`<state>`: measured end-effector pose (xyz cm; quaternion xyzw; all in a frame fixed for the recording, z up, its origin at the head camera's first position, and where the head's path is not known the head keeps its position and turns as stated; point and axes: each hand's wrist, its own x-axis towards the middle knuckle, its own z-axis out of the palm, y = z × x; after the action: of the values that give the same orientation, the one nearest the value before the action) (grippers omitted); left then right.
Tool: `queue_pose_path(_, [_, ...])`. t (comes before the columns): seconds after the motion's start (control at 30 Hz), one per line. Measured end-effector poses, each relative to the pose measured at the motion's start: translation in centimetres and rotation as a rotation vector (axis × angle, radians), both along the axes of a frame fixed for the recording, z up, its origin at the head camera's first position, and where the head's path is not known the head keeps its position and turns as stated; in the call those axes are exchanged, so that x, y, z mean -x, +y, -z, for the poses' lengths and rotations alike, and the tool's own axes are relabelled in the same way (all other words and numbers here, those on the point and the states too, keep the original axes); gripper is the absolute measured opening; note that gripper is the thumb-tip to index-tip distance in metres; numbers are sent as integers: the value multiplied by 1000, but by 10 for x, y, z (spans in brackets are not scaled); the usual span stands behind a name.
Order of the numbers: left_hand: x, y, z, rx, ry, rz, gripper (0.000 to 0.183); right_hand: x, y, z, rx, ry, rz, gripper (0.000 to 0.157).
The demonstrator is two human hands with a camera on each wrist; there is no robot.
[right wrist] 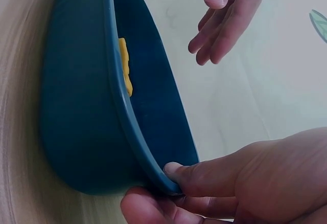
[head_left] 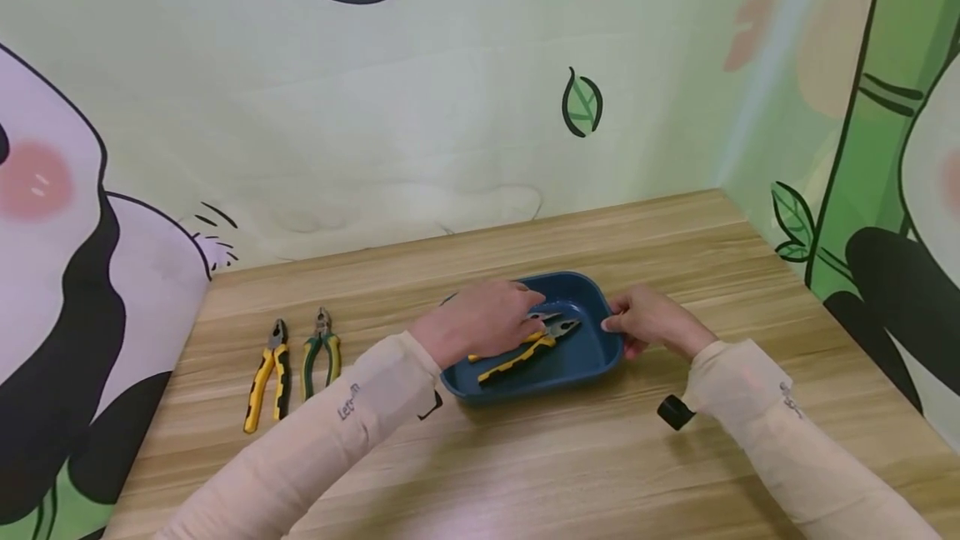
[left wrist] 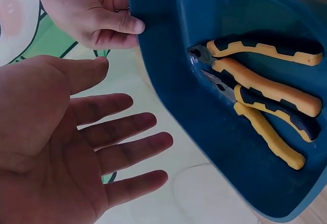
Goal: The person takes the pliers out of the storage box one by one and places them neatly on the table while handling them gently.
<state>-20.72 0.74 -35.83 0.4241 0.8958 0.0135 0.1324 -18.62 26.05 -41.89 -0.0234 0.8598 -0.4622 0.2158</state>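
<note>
Wood-grain tabletop [head_left: 735, 273] set against pale printed backdrop [head_left: 487, 65], w/ cartoon pandas both sides & a few green leaves. On tabletop, abt. mid: blue tray [head_left: 588, 361], rounded corners, raised walls. Inside tray, close together, jaws twd R end: orange-&-black pliers [left wrist: 271, 88] plus slimmer-nosed yellow-&-black pliers [left wrist: 263, 127], handles of both spread.

Pinching tray's R-end rim w/ R hand [head_left: 648, 319], thumb on inner side, fingers curled against outer side. Holding nothing w/ L hand [head_left: 486, 319]: wide open, fingers straight & parted, thumb out, palm twd L wrist cam. Over tray & partly covering pliers in head view; clear of tray wall in L wrist view.

Well L of tray, side by side on wood, heads twd backdrop: outer pliers [head_left: 262, 377], yellow/black grips, & green-yellow pliers [head_left: 309, 365], lower end hidden behind L sleeve [head_left: 315, 440]. Same cream fabric on R sleeve [head_left: 795, 440], small dark lettering nr both cuffs. From R wrist cam, just a yellow strip of handle visible past rim.
</note>
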Motion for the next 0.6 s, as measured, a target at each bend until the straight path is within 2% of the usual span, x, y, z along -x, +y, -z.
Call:
queue_pose_path(0.23, [2, 6, 5, 41, -37, -10, 47, 0, 0, 0, -1, 5, -3, 14])
queue_pose_path(0.47, [5, 11, 10, 87, -46, -37, 43, 0, -1, -1, 4, -1, 1, 16])
queue_pose_path(0.6, [4, 11, 15, 107, -45, -31, 39, 0, -2, -1, 8, -8, 7, 16])
